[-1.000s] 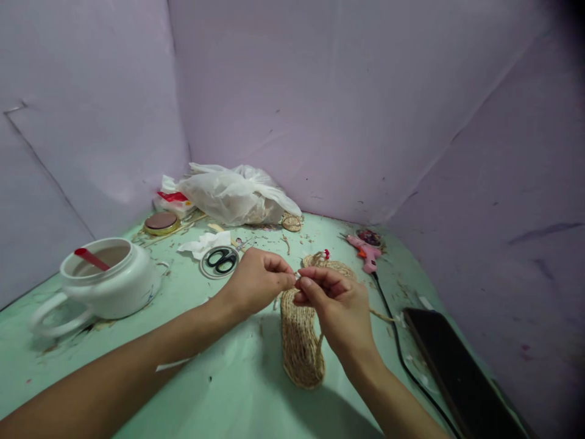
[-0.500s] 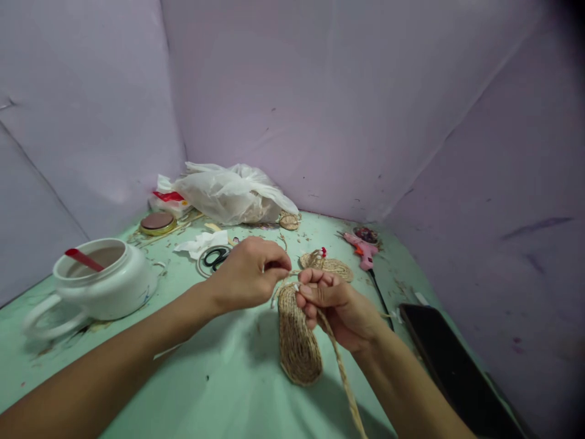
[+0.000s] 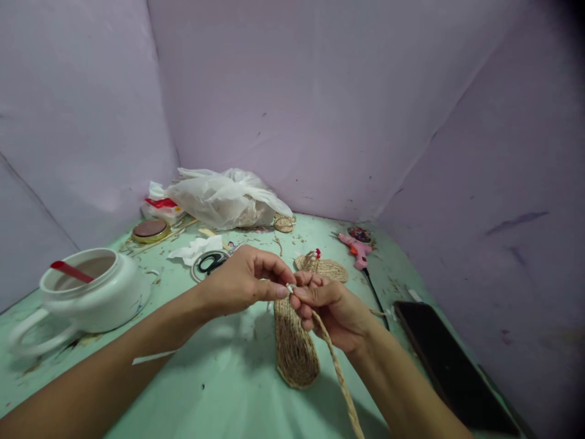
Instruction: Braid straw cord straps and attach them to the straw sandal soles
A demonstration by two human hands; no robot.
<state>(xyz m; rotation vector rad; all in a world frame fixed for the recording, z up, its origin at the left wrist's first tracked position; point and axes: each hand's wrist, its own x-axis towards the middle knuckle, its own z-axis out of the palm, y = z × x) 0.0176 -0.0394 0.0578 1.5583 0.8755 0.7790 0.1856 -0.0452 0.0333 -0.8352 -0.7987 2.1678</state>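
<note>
Between my two hands is the end of a braided straw cord (image 3: 339, 372), with a small white bit (image 3: 289, 288) at its tip. My left hand (image 3: 249, 280) pinches at that white bit with thumb and forefinger. The cord end is gripped in my right hand (image 3: 331, 305), and its length trails down toward the bottom edge. Just below the hands lies a woven straw sole (image 3: 297, 350), its upper end partly hidden by the fingers. Behind it rests a smaller straw slipper (image 3: 326, 268) with red and white beads.
At left stands a white pot (image 3: 91, 292) with a red stick in it. Scissors (image 3: 212, 262) lie behind my left hand, near a plastic bag (image 3: 228, 198). A pink glue gun (image 3: 356, 249) and a black phone (image 3: 450, 360) are at right. Straw scraps litter the green table.
My left hand has come closer to my right, and their fingertips now meet at the white bit. The view has shifted slightly, moving the surroundings left.
</note>
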